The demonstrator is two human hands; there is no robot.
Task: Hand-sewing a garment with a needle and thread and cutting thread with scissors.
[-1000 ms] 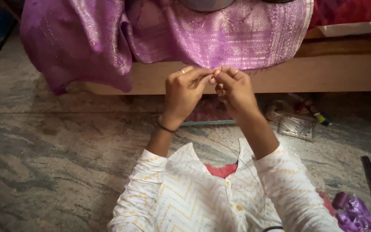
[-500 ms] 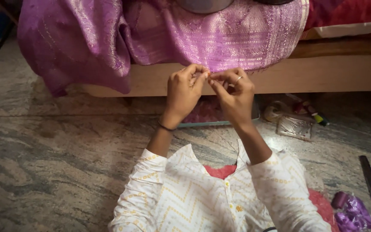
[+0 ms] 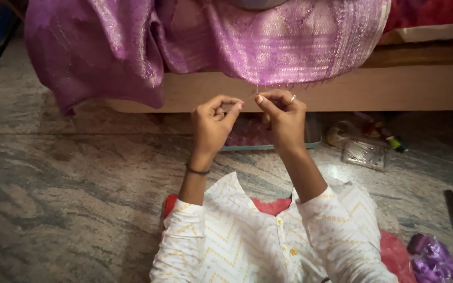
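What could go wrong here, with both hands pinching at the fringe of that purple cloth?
1. The left hand and right hand pinch something very fine at the fringed edge of the purple cloth; it is too thin to make out and could slip free.
2. The cloth hangs loosely over the wooden ledge, so a firm tug might drag it down.
3. A clear packet and small items lie on the floor close by and could be knocked.

- Clear packet is lying flat on the floor under the bench edge, rectangular and glossy.
- Purple bag is sitting crumpled on the floor at lower right, shiny plastic.
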